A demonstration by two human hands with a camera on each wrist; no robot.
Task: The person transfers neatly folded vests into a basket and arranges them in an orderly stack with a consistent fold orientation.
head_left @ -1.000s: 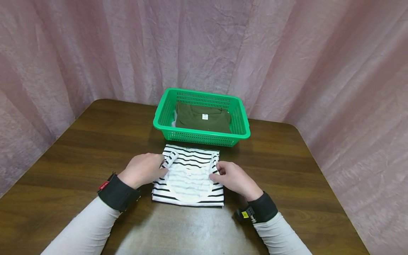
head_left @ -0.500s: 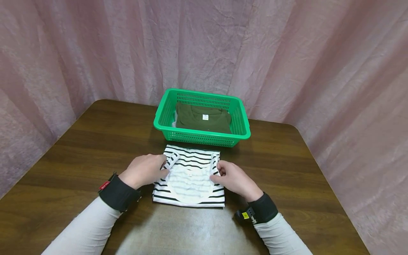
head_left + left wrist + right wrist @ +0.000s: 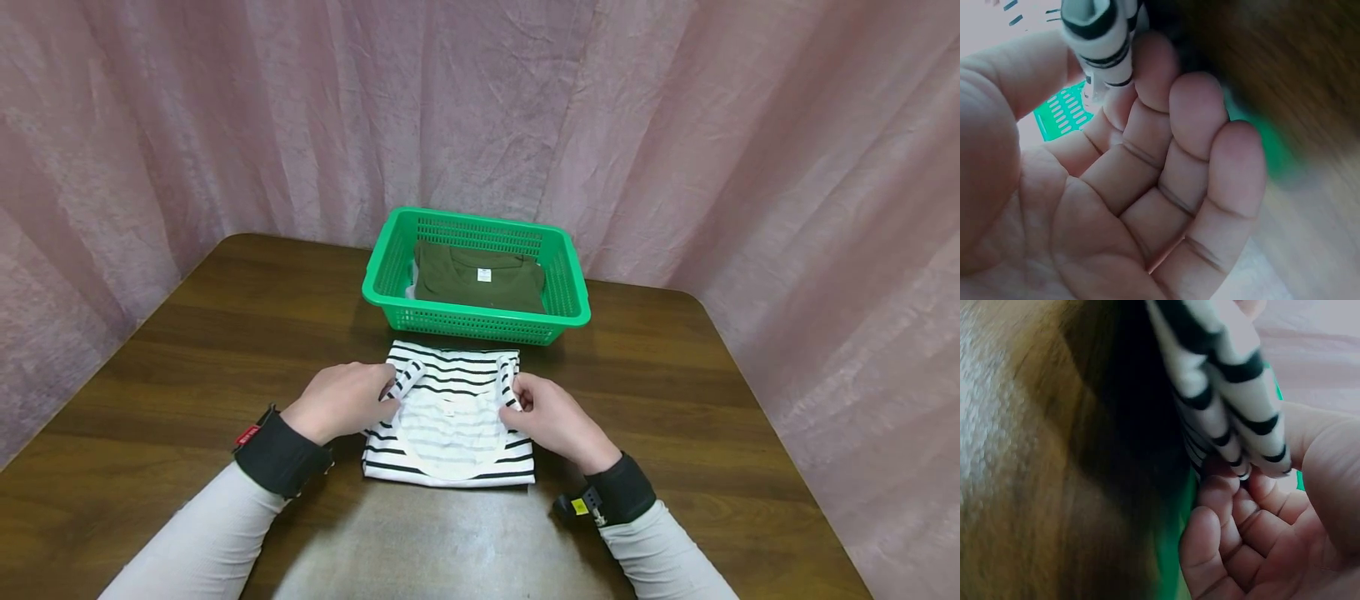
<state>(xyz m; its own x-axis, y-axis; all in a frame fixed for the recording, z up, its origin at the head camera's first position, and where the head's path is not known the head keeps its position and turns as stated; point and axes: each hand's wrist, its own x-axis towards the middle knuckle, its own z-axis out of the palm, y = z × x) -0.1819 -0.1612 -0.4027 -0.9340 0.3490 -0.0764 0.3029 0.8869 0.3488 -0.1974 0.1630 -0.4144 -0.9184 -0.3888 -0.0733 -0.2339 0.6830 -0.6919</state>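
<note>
A folded white shirt with black stripes (image 3: 450,375) lies in front of the basket, its wide neckline facing up and toward me. My left hand (image 3: 345,403) pinches the shirt's left edge between thumb and fingers; in the left wrist view a striped fold (image 3: 1100,47) sits between them. On the opposite edge, my right hand (image 3: 553,421) pinches the fabric too. The right wrist view shows layered striped cloth (image 3: 1229,387) hanging between the thumb and the curled fingers (image 3: 1200,540). The shirt's underside is hidden.
Just beyond the shirt stands a green plastic basket (image 3: 480,318) holding a folded olive-green shirt (image 3: 472,287) with a white label. A pale cloth edge shows beside it. Everything rests on a brown wooden table (image 3: 675,392); pink curtains (image 3: 480,108) hang behind and at the sides.
The striped shirt and both hands have shifted very slightly to the right. Its right edge has risen a little in the right hand, and both grips are kept.
</note>
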